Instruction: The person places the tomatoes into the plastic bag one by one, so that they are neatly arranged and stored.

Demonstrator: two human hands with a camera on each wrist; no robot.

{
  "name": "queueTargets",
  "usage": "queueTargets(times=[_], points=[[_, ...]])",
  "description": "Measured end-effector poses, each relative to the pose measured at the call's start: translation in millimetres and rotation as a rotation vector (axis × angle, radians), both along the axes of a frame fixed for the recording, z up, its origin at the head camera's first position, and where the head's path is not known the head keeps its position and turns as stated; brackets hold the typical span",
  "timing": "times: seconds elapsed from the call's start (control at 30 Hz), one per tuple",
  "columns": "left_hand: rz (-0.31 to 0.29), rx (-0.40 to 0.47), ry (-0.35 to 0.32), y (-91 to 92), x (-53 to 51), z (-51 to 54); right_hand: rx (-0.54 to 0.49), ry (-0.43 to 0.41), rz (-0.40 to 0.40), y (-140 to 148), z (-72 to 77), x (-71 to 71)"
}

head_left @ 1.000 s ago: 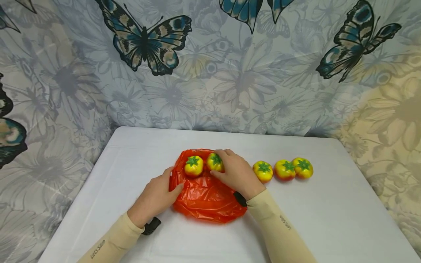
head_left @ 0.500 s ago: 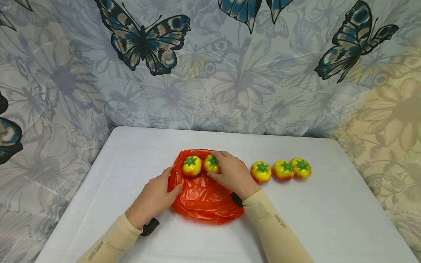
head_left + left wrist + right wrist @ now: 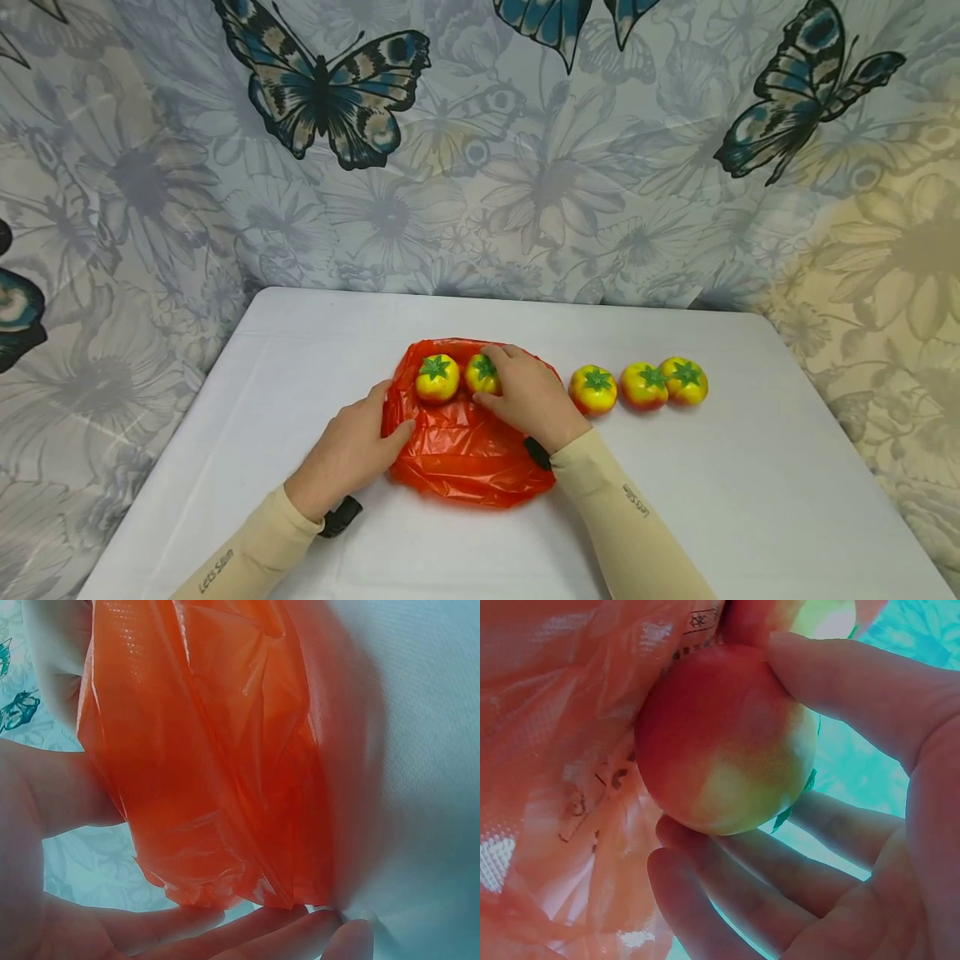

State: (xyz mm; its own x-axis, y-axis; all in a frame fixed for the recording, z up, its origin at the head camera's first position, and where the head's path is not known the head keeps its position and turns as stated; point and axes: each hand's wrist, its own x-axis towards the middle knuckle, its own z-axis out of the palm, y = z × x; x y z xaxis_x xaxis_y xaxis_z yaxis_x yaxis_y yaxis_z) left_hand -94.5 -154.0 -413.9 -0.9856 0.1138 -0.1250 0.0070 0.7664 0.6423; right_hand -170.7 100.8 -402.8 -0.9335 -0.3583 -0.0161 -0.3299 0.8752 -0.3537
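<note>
A red plastic bag (image 3: 472, 458) lies spread on the white table, its mouth gaping. My left hand (image 3: 352, 446) grips its left rim, thumb inside and fingers along the outside; in the left wrist view the fingers (image 3: 262, 937) run beneath the orange-looking plastic (image 3: 202, 750). One yellow-red tomato (image 3: 437, 379) with a green star-shaped top sits in the bag. Beside it, my right hand (image 3: 536, 400) holds a second tomato (image 3: 482, 375) at the bag's mouth. Thumb and fingers curl round that tomato (image 3: 724, 742) in the right wrist view. Whether it touches the bag's bottom, I cannot tell.
Right of the bag stand three more tomatoes in a row: one (image 3: 593, 390) nearest the right hand, another (image 3: 643, 386), and the last (image 3: 685, 382) touching it. The white table (image 3: 750, 500) backs onto a butterfly-patterned cloth (image 3: 555, 183).
My right hand, with its tomato, has shifted slightly left toward the tomato in the bag, then stayed nearly still. The left hand keeps its grip on the rim. The view has drifted a little.
</note>
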Motion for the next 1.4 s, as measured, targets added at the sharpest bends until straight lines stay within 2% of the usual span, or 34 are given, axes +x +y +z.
queueTargets(times=[0.2, 0.53, 0.67, 0.83, 0.93, 1.07, 1.27, 1.4], points=[[0.005, -0.006, 0.003, 0.8, 0.7, 0.2, 0.006, -0.001, 0.013, 0, -3.2, 0.1], [-0.004, -0.016, 0.017, 3.6, 0.2, 1.4, -0.008, -0.015, -0.012, 2, -3.3, 0.4], [-0.012, -0.014, 0.017, 4.9, -0.3, 2.5, -0.017, 0.003, -0.004, 5, 2.1, 2.4], [-0.008, -0.018, 0.003, 3.4, 1.3, 3.5, -0.058, 0.042, -0.003, 18, 17.1, 8.2], [-0.002, -0.026, -0.008, 1.2, 2.9, 3.7, -0.083, 0.095, -0.02, 36, 26.7, 12.1], [-0.006, -0.031, -0.017, 0.3, 4.1, 4.1, -0.105, 0.14, -0.059, 74, 37.1, 16.2], [-0.018, -0.039, -0.029, 1.1, 4.5, 4.4, -0.106, 0.136, -0.191, 145, 45.7, 18.1], [-0.021, -0.051, -0.042, 2.8, 4.5, 4.2, -0.095, 0.098, -0.287, 188, 45.6, 18.2]])
